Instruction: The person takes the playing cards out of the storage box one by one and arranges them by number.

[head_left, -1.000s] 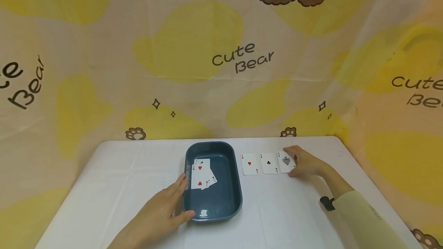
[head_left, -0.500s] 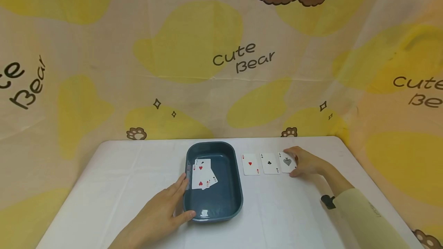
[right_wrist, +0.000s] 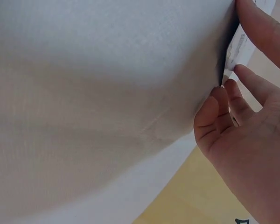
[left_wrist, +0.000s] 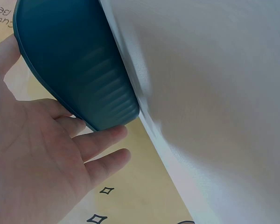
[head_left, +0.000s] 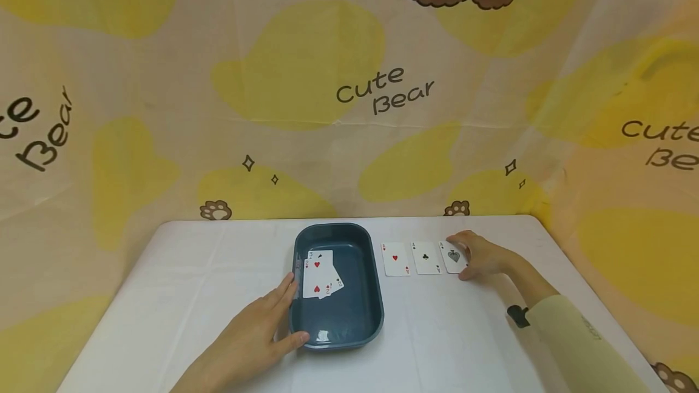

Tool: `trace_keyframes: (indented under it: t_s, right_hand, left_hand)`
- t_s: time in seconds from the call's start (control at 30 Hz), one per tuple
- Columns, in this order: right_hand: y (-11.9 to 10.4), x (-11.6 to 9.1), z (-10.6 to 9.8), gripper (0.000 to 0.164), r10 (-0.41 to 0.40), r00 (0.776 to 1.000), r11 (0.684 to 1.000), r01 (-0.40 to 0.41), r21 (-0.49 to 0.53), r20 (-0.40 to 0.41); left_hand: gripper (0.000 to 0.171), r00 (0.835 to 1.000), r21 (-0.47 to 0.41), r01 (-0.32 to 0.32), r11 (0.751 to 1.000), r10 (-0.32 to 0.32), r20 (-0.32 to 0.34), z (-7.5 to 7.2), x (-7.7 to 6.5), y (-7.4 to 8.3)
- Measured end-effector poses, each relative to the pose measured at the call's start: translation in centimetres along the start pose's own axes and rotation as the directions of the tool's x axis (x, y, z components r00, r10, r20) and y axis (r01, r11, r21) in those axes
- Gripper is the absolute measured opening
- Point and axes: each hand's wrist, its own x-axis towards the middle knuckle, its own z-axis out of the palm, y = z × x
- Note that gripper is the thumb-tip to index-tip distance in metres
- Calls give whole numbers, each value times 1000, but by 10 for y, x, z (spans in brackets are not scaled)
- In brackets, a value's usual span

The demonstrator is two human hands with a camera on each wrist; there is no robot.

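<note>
My left hand (head_left: 262,326) lies along the left side of a dark blue rectangular dish (head_left: 352,320), fingers loosely extended and thumb at its near corner. In the left wrist view its relaxed fingers (left_wrist: 102,140) touch the dish's outer wall. Inside the dish several playing cards overlap, a two of hearts (head_left: 315,278) on top. My right hand (head_left: 486,258) holds the ace of spades (head_left: 452,256) by its edges between thumb and fingers, at the right end of a row. Beside it lie the ace of clubs (head_left: 425,258) and the ace of hearts (head_left: 395,259), face up.
A white cloth covers the table (head_left: 426,344), with rounded back corners. Behind it hangs a patterned curtain (head_left: 306,77) with yellow patches and "Cute Bear" lettering. A black band (head_left: 517,316) shows on the right wrist by the pale sleeve (head_left: 573,344).
Almost nothing moves. The whole head view shifts very slightly, while both hands keep their places at the dish and the ace of spades.
</note>
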Motion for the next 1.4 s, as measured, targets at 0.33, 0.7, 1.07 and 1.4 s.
trace_keyframes:
  t_s: [0.33, 0.7, 1.07, 1.4]
  right_hand:
    - [-4, -6, -7, 82, 9, 996, 1000, -8, 7, -85]
    - [-38, -13, -13, 67, -63, 983, 995, 75, 63, -170]
    - [-71, -15, -10, 70, -149, 971, 981, 168, 93, -188]
    - [-100, -10, -2, 69, -240, 945, 965, 256, 45, -222]
  left_hand:
    - [101, 1000, 3, 1, 1000, -1, -7, 2, 0, 0]
    - [102, 1000, -9, -1, 1000, 0, -4, 3, -1, 0]
    - [100, 1000, -6, -26, 1000, 26, -9, 3, -1, 0]
    - [100, 1000, -3, -9, 1000, 9, -12, -1, -1, 0]
